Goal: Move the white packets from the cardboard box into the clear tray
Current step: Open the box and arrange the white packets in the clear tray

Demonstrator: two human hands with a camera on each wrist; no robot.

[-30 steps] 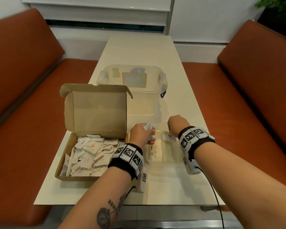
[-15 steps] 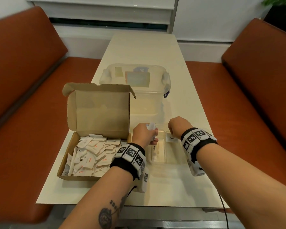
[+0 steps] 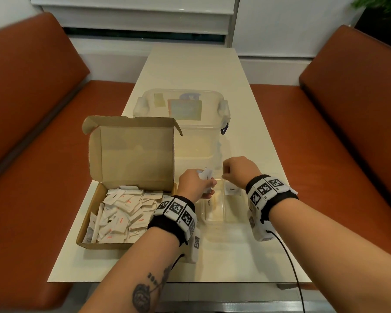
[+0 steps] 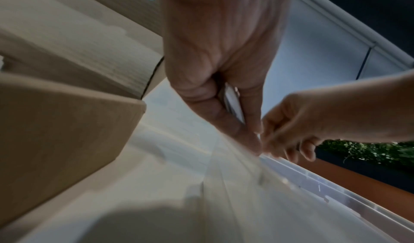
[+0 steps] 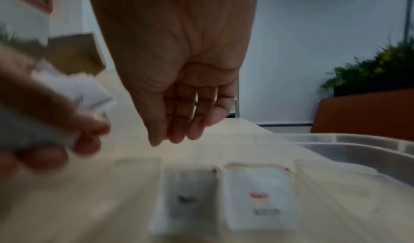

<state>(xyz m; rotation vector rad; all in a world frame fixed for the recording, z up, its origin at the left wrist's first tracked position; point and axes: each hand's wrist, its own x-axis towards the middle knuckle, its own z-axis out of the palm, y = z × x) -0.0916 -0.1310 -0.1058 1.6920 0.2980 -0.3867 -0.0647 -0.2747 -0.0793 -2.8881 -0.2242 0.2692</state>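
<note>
An open cardboard box (image 3: 93,199) at the table's left holds a heap of white packets (image 3: 122,211). To its right lies the clear tray (image 3: 215,219) with narrow compartments. My left hand (image 3: 203,186) hovers over the tray's far left end and pinches a small stack of packets (image 3: 207,175) between thumb and fingers (image 4: 237,128). My right hand (image 3: 227,175) hangs beside it over the tray's far end, with its fingers (image 5: 177,131) relaxed, pointing down and empty. A pepper packet (image 5: 186,199) and a red-printed packet (image 5: 260,199) lie in the tray below that hand.
A clear lidded storage container (image 3: 181,109) stands right behind the tray and the box's raised lid (image 3: 133,150). Orange bench seats (image 3: 32,177) flank the cream table (image 3: 235,256). A cable (image 3: 289,256) trails from my right wrist.
Both hands stay over the tray's far end and the left hand keeps its packets. Only the head view has shifted slightly.
</note>
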